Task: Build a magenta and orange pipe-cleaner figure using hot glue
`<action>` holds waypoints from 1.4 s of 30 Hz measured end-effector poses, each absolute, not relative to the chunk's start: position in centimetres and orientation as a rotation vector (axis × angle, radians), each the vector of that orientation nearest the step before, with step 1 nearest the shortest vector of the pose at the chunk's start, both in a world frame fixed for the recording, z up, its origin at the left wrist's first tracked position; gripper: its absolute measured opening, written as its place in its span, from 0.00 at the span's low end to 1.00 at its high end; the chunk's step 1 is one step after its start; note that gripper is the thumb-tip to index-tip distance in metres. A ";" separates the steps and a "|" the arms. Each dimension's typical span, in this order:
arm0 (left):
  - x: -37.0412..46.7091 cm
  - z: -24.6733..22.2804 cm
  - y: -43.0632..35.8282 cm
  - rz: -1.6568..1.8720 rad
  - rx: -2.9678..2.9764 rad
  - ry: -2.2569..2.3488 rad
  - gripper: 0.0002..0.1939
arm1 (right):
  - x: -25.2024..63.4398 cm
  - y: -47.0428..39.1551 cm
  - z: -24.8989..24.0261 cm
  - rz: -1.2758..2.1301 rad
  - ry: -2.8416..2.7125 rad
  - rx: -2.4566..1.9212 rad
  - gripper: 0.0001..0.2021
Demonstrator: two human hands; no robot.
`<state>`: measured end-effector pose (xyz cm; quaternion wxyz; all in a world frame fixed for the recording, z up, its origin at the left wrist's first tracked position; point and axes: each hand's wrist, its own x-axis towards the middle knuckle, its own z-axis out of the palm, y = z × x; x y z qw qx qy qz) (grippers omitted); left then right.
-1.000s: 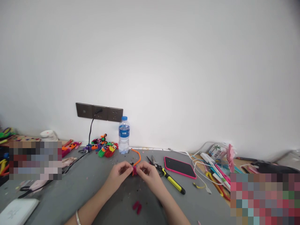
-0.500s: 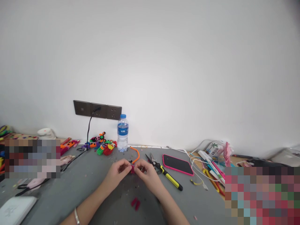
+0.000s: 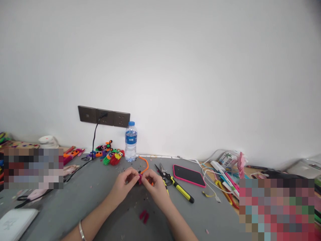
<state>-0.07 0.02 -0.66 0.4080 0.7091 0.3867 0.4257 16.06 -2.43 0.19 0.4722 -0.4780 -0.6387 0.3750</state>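
My left hand [image 3: 126,182] and my right hand [image 3: 153,185] meet over the grey mat, pinching a small magenta fuzzy piece [image 3: 140,178] between the fingertips. Fingers cover much of it. A bit of orange [image 3: 151,183] shows at my right fingers; whether it is held there is unclear. Just behind the hands curves an orange pipe cleaner [image 3: 146,164]. Nearer me, a pair of short magenta pieces [image 3: 144,216] lies on the mat. To the right of my right hand rest yellow-and-black pliers-like cutters [image 3: 179,188], handles spread.
A water bottle [image 3: 131,144] stands by the wall, beside colourful fuzzy figures [image 3: 114,157]. A pink-edged phone [image 3: 189,175], white cables [image 3: 210,182] and pens [image 3: 229,180] lie right. At left are a black cord [image 3: 94,140] and a white box [image 3: 17,222].
My right hand has shifted slightly left and turned, uncovering a bit of orange by its fingers and the cutters' second handle. The fingertips still pinch the magenta piece.
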 end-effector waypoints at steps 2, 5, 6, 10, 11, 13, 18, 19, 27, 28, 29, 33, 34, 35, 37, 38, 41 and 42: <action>0.0 -0.7 0.0 1.080 1.786 0.978 0.12 | 16.1 -2.4 0.3 0.888 -1.581 -1.164 0.08; -0.1 -0.7 0.1 1.082 1.788 0.988 0.13 | 16.1 -2.5 0.5 0.851 -1.602 -1.160 0.07; -0.2 -0.7 0.1 1.085 1.789 0.990 0.12 | 16.2 -2.5 0.5 0.843 -1.607 -1.162 0.07; -0.7 -0.9 0.6 1.120 1.776 1.001 0.12 | 16.4 -2.4 0.6 0.798 -1.633 -1.156 0.07; -0.9 -1.0 0.8 1.132 1.762 1.010 0.12 | 16.5 -2.3 0.6 0.781 -1.644 -1.152 0.07; -1.0 -1.2 1.0 1.143 1.731 1.027 0.11 | 16.6 -2.3 0.5 0.748 -1.667 -1.149 0.07; -0.9 -1.3 1.0 1.103 1.738 0.998 0.10 | 16.7 -2.2 0.7 0.680 -1.715 -1.163 0.06; -0.9 -1.2 0.9 1.097 1.753 0.993 0.10 | 16.7 -2.3 0.8 0.667 -1.728 -1.168 0.06; -0.7 -0.6 0.5 1.069 1.881 1.018 0.08 | 16.8 -2.5 1.0 0.552 -1.819 -1.137 0.07; -0.6 -0.6 0.5 1.067 1.897 1.020 0.08 | 16.9 -2.5 1.0 0.536 -1.833 -1.135 0.08; -0.6 -0.6 0.5 1.064 1.915 1.022 0.08 | 16.9 -2.5 1.0 0.522 -1.848 -1.138 0.08; -0.5 -0.7 0.4 1.055 1.975 1.025 0.07 | 17.1 -2.5 1.0 0.497 -1.894 -1.164 0.08; -0.5 -0.7 0.5 1.052 1.983 1.020 0.07 | 17.1 -2.5 1.1 0.495 -1.901 -1.168 0.08; -0.4 -0.7 0.5 1.050 1.987 1.016 0.07 | 17.2 -2.5 1.1 0.492 -1.909 -1.168 0.08; -0.4 -0.5 0.4 1.050 1.994 1.009 0.07 | 17.3 -2.5 1.1 0.487 -1.925 -1.164 0.08; -0.3 -0.4 0.4 1.052 1.999 1.008 0.07 | 17.3 -2.5 1.1 0.484 -1.933 -1.162 0.08; -0.3 -0.1 0.2 1.064 2.010 1.009 0.06 | 17.5 -2.4 1.1 0.468 -1.948 -1.149 0.08; -0.2 -0.1 0.1 1.066 2.012 1.008 0.06 | 17.5 -2.4 1.1 0.463 -1.952 -1.145 0.08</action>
